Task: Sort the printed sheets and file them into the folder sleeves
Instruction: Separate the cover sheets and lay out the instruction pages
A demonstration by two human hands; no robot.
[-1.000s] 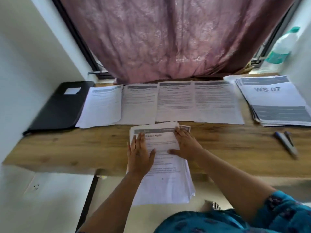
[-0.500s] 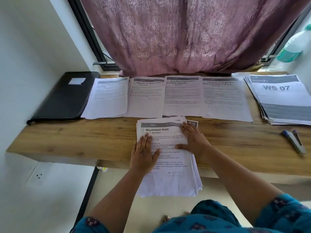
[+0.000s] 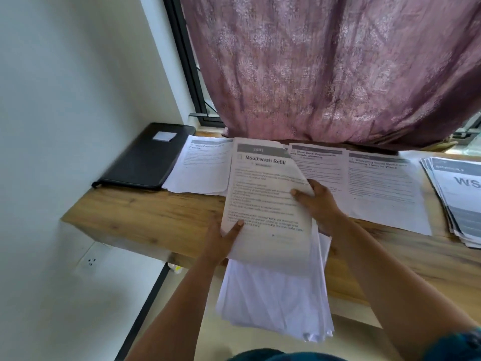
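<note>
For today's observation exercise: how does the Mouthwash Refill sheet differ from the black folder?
The Mouthwash Refill sheet is white and printed; the black folder is dark with a small white label. The sheet is lifted, held by the left hand and right hand; the folder lies untouched, closed, at the desk's left end. Both are flat and rectangular.

Wooden desk [image 3: 156, 217]: black folder [image 3: 148, 157] far left, printed sheets [image 3: 385, 194] in row, stack [image 3: 458, 199] right.
</note>
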